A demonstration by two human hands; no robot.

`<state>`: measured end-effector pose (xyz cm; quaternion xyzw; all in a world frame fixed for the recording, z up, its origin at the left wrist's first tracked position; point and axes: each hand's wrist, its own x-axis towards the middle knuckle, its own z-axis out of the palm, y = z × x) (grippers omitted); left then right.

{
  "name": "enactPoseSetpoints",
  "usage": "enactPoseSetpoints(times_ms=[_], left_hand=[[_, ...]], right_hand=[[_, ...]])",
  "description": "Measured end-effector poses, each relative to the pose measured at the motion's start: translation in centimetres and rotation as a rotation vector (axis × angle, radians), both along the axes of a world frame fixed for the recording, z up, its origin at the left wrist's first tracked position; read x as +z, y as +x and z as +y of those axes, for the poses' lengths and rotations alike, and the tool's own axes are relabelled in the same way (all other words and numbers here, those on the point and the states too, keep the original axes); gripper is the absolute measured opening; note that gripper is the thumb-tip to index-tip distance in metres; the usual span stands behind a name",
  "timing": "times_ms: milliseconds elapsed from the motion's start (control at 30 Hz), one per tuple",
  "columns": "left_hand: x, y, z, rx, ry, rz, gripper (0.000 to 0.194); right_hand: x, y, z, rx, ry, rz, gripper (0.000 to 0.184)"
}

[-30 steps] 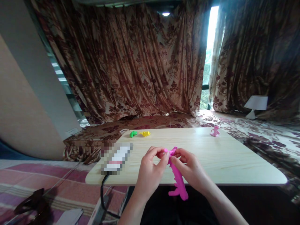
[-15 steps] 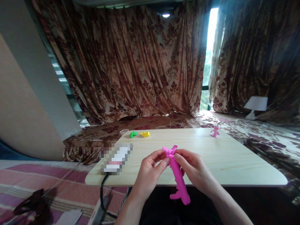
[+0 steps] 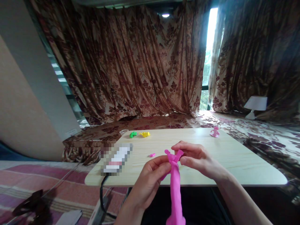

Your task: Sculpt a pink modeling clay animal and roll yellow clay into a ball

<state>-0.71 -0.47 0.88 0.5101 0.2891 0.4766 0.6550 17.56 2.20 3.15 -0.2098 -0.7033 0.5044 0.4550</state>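
One pink piece [image 3: 175, 189] | long axis fore-aft | forked end foremost

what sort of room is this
Probably a bedroom or similar home room: patterned curtains cover most of the window, a small lamp stands at right, and striped bedding lies at left.

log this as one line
left hand: grips pink piece; right hand: open at its forked end; table: pink bit, green piece, yellow piece
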Motion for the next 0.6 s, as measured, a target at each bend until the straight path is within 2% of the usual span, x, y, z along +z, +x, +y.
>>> enactPoseSetpoints(times_ms=[133, 433, 600], left_hand=[[-0.14, -0.05, -0.29, -0.074, -0.038, -0.055, 0.024], [-0.27, 0.04, -0.38, -0.123, -0.052, -0.073, 0.024], [-0.30, -0.03, -0.27, -0.078, -0.028, -0.056, 0.023]], right_hand=[[0.02, 0.33, -0.20, 0.094, -0.043, 0.008, 0.021], [-0.12, 0.05, -0.18, 0.065, -0.051, 0.038, 0.015], [-0.45, 0.67, -0.05, 0.005, -0.114, 0.014, 0.031]])
